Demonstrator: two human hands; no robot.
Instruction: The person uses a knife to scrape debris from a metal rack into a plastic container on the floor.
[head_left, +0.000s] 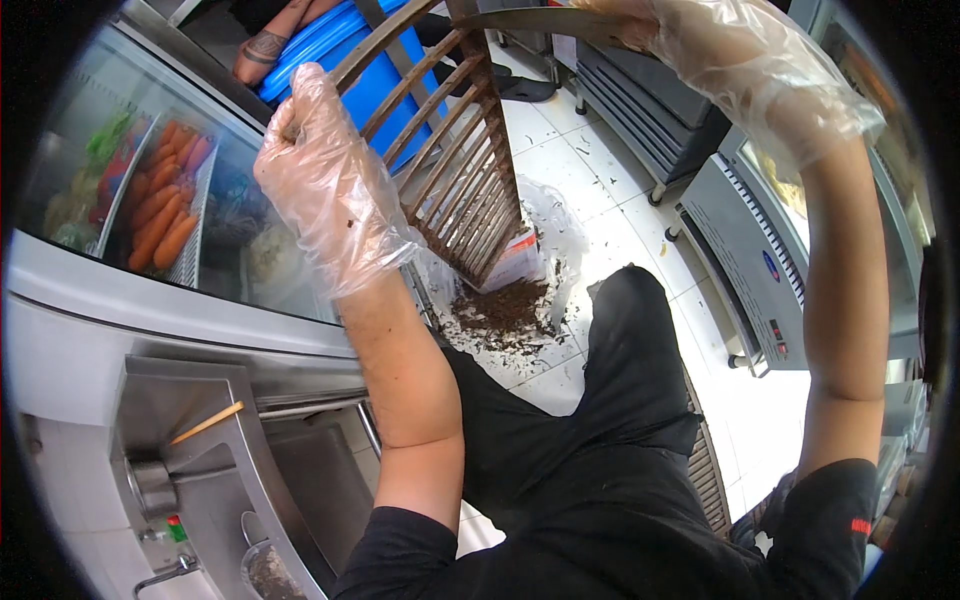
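My left hand, in a clear plastic glove, is closed around the side bar of a rusty, grimy metal grate. The grate stands tilted upright, with its low end down by a box on the floor. At the upper right, my right hand, gloved the same way, grips a long metal blade, perhaps a knife or scraper. The blade's far end meets the grate's top corner. Beneath the grate, dark brown scrapings lie heaped on a clear plastic sheet, next to a white and red box.
A glass-fronted fridge with carrots stands at the left, above a steel sink unit. Behind the grate is a blue barrel, with another person's arm beside it. Grey appliances line the right. Flakes dot the tiled floor.
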